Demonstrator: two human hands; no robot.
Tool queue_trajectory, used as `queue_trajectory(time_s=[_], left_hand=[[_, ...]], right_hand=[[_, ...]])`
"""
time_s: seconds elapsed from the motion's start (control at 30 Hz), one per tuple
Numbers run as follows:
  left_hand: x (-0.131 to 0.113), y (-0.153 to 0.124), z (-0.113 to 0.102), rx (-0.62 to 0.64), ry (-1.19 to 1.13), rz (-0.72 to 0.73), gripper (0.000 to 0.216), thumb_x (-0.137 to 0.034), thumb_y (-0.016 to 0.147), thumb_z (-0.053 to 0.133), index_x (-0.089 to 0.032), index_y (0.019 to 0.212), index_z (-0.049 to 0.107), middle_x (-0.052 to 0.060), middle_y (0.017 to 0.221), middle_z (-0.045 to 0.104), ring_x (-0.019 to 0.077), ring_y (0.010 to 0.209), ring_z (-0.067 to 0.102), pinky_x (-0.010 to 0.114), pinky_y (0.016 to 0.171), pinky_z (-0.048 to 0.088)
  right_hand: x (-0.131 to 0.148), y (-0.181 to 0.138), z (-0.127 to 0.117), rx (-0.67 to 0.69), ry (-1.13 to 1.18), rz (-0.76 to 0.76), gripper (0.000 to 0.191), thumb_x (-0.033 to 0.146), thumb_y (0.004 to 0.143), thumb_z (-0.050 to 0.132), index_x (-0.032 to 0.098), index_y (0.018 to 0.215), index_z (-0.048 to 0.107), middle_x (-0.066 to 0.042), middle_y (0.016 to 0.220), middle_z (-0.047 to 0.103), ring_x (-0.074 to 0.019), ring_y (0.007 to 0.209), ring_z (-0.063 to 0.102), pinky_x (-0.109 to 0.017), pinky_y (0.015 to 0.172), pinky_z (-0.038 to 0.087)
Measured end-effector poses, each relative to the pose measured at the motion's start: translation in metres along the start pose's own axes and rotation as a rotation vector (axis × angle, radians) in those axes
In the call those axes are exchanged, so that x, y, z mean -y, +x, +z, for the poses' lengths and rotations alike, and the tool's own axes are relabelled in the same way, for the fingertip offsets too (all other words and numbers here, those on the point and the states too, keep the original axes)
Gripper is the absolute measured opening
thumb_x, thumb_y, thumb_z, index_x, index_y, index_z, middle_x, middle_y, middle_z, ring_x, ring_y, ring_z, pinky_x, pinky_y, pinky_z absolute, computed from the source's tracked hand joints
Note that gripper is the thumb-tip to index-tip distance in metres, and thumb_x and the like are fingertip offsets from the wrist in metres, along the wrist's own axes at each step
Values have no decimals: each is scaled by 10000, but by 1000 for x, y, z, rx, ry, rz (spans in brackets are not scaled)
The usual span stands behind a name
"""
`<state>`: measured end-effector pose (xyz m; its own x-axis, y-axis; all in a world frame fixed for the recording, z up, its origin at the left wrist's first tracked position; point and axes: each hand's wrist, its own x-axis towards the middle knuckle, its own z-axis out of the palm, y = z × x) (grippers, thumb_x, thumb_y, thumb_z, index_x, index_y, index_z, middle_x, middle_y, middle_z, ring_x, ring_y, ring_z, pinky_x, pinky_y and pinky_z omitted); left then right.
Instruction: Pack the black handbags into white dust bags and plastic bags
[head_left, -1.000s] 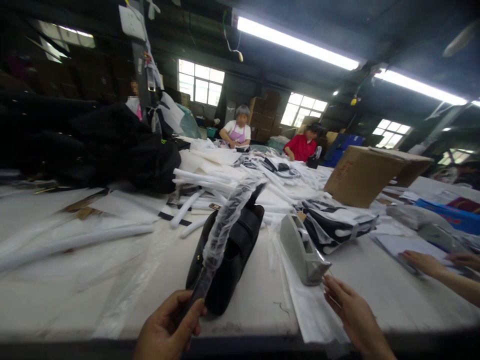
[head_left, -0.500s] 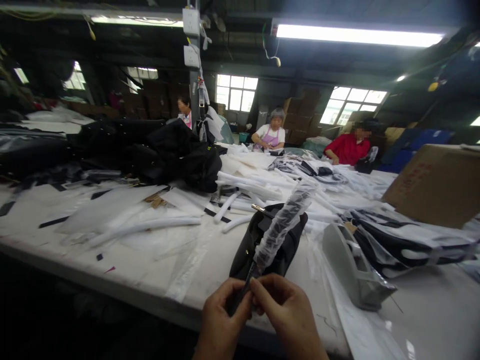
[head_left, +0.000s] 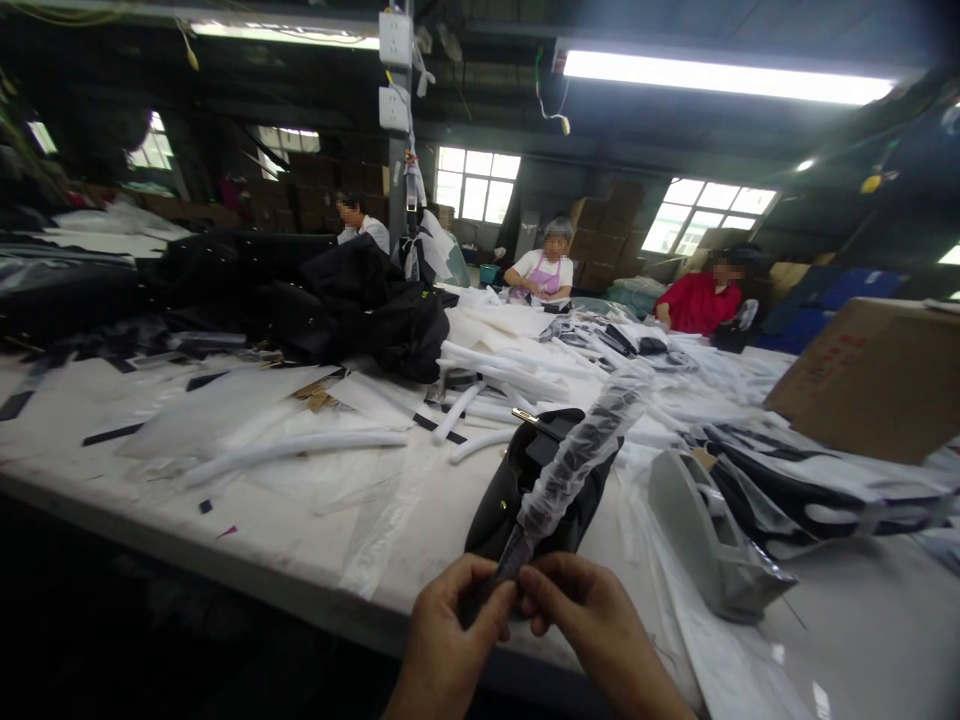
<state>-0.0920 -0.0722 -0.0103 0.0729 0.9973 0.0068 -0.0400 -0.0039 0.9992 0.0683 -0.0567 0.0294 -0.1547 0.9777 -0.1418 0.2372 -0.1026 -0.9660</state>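
A black handbag (head_left: 526, 486) lies on the white table (head_left: 315, 500) in front of me. Its strap (head_left: 577, 462) rises toward me, wrapped in clear plastic film. My left hand (head_left: 450, 640) is closed on the bare lower end of the strap. My right hand (head_left: 592, 630) pinches the same end from the right, its fingertips touching the left hand's. Both hands hover at the table's near edge.
A grey tape dispenser (head_left: 712, 540) stands right of the bag. White foam tubes (head_left: 292, 450) and plastic sheets lie to the left, a pile of black bags (head_left: 300, 300) behind them. A cardboard box (head_left: 870, 380) sits far right. Three people (head_left: 551, 265) work at the far side.
My right hand came from beside the tape dispenser to the strap end and now pinches it with the left. My view swung left; the co-worker's hands at right dropped out of sight.
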Motion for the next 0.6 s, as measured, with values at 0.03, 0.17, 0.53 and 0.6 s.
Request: queue_trajectory(time_s=[0.03,0.17,0.53,0.6], left_hand=[[1,0,0,12,-19,-26,329,-486,863,656,-159,855,686,35,724,672,151,626,588,227,592,455],[4,2,-1,36,-60,-96,404,-552,829,678,-150,866,669,12,662,622,123,560,537,196,482,380],[-5,-2,-1,164,-352,-335,465,-572,768,746,-126,776,618,13,657,629,19,407,362,168,403,210],[-3,0,-2,189,-379,-366,461,-567,763,754,-127,759,614,9,648,621,15,394,343,172,397,194]], right_hand=[[0,-2,-2,33,40,-11,404,552,798,706,151,743,712,-41,689,713,-149,595,645,-235,600,504],[-2,-10,-8,79,85,-15,401,553,814,694,155,850,727,-62,799,732,-183,710,681,-280,702,543],[-18,-11,18,-263,-109,-204,150,366,865,598,243,790,556,21,673,693,-183,675,694,-244,653,506],[-22,-10,24,-292,-127,-197,120,344,860,560,253,789,527,33,658,674,-178,647,674,-243,630,496]])
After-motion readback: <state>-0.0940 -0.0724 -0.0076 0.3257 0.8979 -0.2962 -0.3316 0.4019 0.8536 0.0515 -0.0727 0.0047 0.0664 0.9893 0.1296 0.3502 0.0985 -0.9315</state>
